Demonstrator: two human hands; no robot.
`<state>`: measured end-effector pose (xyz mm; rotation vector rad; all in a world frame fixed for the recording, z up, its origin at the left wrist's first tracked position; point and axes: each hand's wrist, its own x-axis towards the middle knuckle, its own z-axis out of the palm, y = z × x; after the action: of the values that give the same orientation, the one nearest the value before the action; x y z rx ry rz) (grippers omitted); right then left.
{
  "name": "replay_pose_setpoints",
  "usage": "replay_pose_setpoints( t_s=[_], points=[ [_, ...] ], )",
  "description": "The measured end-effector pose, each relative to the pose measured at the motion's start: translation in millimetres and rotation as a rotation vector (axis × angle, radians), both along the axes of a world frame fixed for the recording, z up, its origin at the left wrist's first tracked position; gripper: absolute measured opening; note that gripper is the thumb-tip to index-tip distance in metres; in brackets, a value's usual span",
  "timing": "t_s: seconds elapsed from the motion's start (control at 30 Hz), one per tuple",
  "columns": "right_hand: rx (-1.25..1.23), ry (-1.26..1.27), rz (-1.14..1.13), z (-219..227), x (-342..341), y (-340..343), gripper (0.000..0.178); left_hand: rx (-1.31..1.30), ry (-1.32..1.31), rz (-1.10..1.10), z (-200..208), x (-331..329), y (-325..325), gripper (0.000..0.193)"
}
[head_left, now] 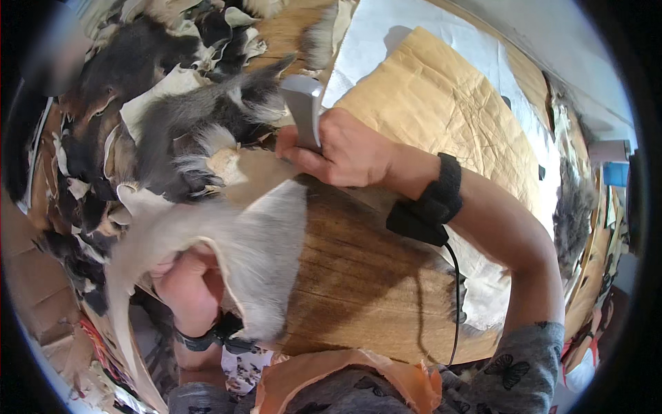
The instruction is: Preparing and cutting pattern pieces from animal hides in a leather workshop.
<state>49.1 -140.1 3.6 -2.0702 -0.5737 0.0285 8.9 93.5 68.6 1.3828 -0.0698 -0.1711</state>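
My left hand (189, 286) is closed on a pale grey fur pelt piece (265, 241), lifted over the left part of the wooden table (345, 276). The fur drapes over the fingers and partly hides them. My right hand (355, 148) is closed around a flat silver-grey metal tool (302, 103) with a broad upper end; its exact kind is unclear. Just left of the tool lies a darker grey fur piece (186, 124) with white tufts. The right hand is above the table, beside a creased tan paper pattern (441, 103).
Dark and brown fur scraps (131, 69) heap up at the left and far left. Under the tan paper lies a white sheet (372, 34). More grey fur (576, 179) lies along the right edge. A black cable (455, 297) hangs from my right wrist strap (441, 193).
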Motion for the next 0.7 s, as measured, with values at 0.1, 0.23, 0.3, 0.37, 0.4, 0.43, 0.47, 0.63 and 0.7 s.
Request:
replay_pose_setpoints(
  t_s=[0.1,0.23,0.3,0.37,0.4,0.43,0.47,0.63,0.7],
  points=[
    [-0.046,0.052,0.0,6.0,7.2,7.5,0.016,0.082,-0.087,0.057,-2.0,4.2,24.9,0.017],
    [-0.006,0.001,-0.024,-7.0,15.5,6.4,0.017,0.179,-0.092,0.232,15.3,7.8,10.5,0.014],
    [-0.044,-0.02,-0.049,-9.2,20.2,9.1,0.019,0.467,-0.338,0.23,10.4,14.1,35.6,0.014],
    [-0.102,0.026,-0.109,-7.7,21.2,12.6,0.021,1.497,-0.969,0.036,22.3,16.8,57.6,0.018],
    [-0.094,0.026,-0.124,-10.3,22.4,14.2,0.021,1.16,-0.703,0.098,23.9,13.5,53.7,0.025],
    [-0.084,0.017,-0.133,-10.2,24.4,15.9,0.022,0.825,-0.442,0.16,27.4,9.7,46.4,0.031],
    [-0.147,0.009,-0.143,-9.4,24.8,15.8,0.025,0.824,-0.445,0.155,31.3,9.2,47.5,0.031],
    [-0.281,0.113,-0.151,-10.8,35.9,15.5,0.029,0.875,-0.498,0.319,76.8,-7.7,99.7,0.029],
    [-0.05,0.1,-0.161,-13.1,31.8,3.4,0.029,0.877,-0.531,0.386,89.6,-8.9,121.5,0.028]
  ],
)
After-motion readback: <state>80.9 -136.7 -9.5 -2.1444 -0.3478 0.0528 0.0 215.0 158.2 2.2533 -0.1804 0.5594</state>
